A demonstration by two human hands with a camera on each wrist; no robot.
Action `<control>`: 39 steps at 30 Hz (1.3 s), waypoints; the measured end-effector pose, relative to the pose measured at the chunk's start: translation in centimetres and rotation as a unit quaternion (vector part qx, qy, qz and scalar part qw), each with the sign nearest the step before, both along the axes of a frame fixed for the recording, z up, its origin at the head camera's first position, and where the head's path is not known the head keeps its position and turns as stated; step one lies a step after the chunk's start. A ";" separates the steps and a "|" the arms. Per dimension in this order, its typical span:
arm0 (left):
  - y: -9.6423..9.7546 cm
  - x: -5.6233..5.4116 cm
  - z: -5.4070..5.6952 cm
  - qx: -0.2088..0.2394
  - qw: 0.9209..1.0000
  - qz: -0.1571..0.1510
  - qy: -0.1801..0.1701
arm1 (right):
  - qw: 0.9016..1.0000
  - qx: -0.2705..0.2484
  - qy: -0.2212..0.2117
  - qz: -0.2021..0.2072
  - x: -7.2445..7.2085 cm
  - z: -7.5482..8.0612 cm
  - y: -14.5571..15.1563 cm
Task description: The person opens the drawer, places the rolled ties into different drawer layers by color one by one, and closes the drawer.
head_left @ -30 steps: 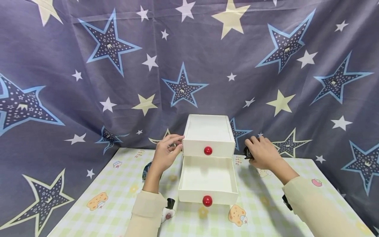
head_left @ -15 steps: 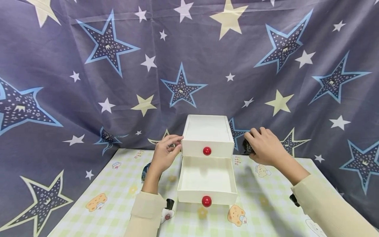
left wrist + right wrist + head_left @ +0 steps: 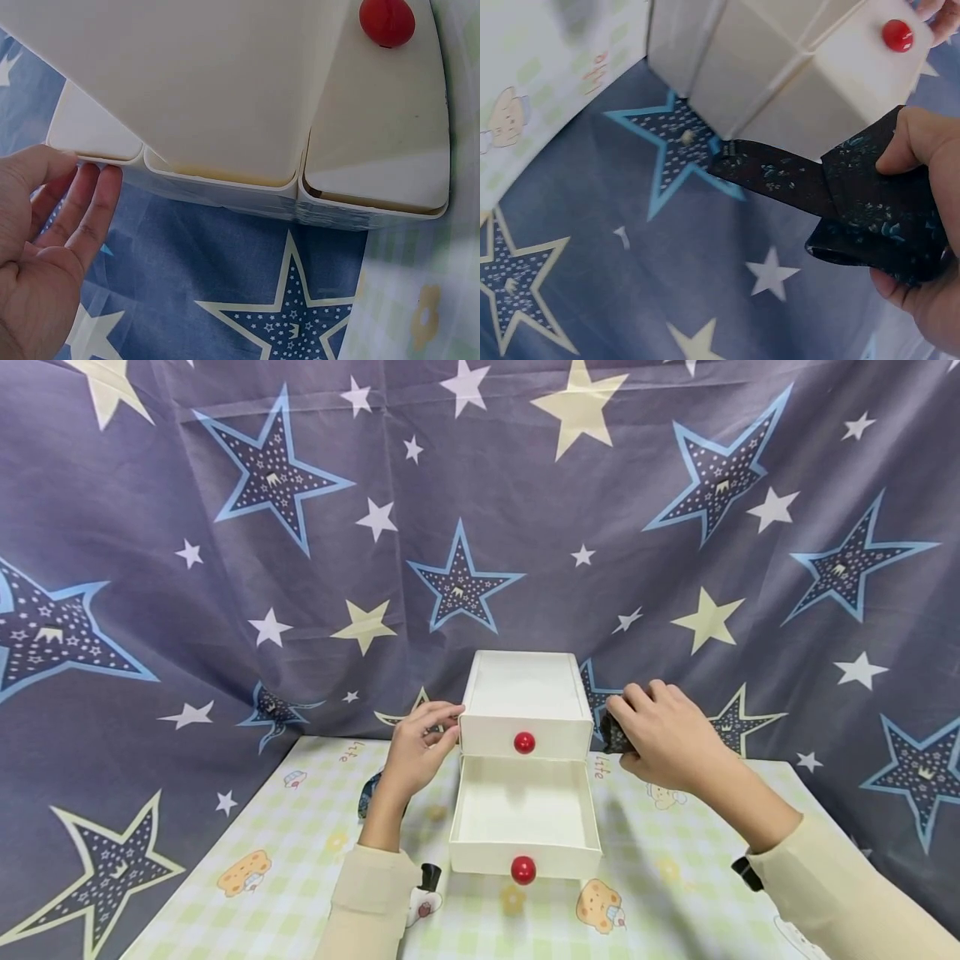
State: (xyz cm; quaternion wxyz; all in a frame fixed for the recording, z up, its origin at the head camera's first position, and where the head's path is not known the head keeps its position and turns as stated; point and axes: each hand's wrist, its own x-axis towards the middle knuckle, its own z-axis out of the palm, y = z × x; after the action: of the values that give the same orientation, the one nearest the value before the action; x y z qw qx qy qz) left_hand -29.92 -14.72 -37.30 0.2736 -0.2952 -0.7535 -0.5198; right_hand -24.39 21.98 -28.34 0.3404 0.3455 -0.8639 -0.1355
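Note:
A white drawer unit (image 3: 528,681) with red knobs stands on the table. Its middle drawer (image 3: 525,802) is pulled out and nothing lies in it. Fingertips and thumb of my left hand (image 3: 420,747) touch the unit's upper left edge, the fingers mostly straight. To the right of the unit, my right hand (image 3: 667,735) grips a rolled dark floral necktie (image 3: 885,195), raised off the table. One flat end of the tie (image 3: 617,735) sticks out toward the unit's side. The right wrist view shows the thumb pressing on the roll.
Behind my left wrist lies a blue patterned bundle (image 3: 369,795), partly hidden. A green checked cloth (image 3: 300,843) covers the table. Close behind the unit hangs a dark star-printed curtain (image 3: 645,527). The open drawer juts forward over the table.
My right hand has lifted a little and then shifted left, bringing the necktie nearer the drawer unit. The left hand and the drawers stay put.

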 end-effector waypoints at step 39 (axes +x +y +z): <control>0.0 0.0 -0.1 0.004 1.000 -0.002 0.004 | 0.996 -0.008 -0.014 0.086 4.6 -1.5 -8.4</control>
State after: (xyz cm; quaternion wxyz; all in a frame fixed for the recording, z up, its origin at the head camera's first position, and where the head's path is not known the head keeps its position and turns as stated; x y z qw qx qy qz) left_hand -29.94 -14.72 -37.39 0.2769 -0.2976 -0.7500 -0.5218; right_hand -19.78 13.58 -29.80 0.3413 0.4175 -0.8369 -0.0935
